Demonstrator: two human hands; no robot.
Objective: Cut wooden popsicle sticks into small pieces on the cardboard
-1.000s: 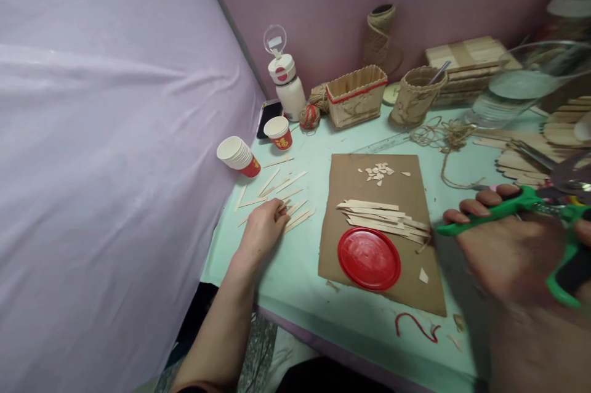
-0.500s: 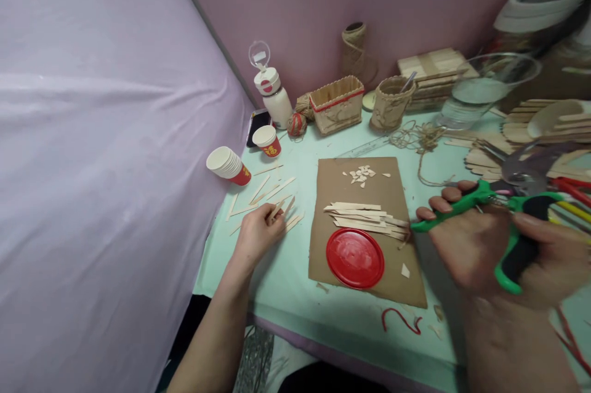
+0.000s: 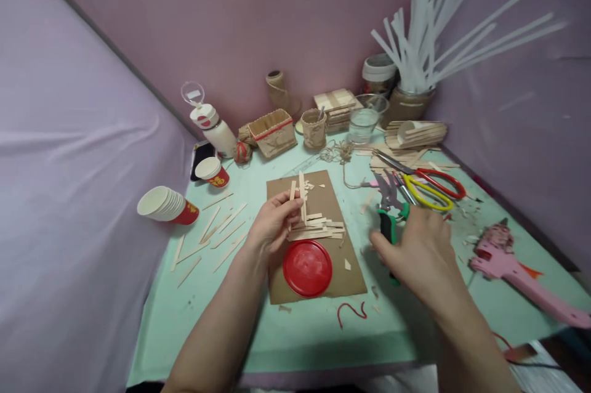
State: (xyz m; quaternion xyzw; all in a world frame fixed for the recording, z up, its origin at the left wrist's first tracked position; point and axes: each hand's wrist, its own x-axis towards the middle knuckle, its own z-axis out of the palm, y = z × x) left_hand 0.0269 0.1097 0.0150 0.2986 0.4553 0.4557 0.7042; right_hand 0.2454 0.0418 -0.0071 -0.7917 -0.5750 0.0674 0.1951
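Note:
My left hand (image 3: 276,220) is closed on thin wooden craft sticks (image 3: 302,186), held up over the brown cardboard (image 3: 348,257). Beneath it, several cut sticks (image 3: 323,231) lie in a row, with small wood chips (image 3: 310,186) behind them and a red plastic lid (image 3: 307,268) in front. At the right, my right hand (image 3: 422,254) is loosely around the green-handled pruning shears (image 3: 388,230), low over the table. Their blades point away from me, beside the scissors, and part of the handles is hidden by the hand.
Scissors with red and yellow handles (image 3: 431,196) lie beyond my right hand; a pink glue gun (image 3: 512,270) rests at the right. Loose sticks (image 3: 224,234) and stacked paper cups (image 3: 161,203) are at the left. A woven box (image 3: 274,137) and a water cup (image 3: 364,125) stand behind.
My left hand has lifted sticks from the left of the table and brought them over the cardboard. My right hand has lowered the pruning shears beside the scissors. The view has turned right.

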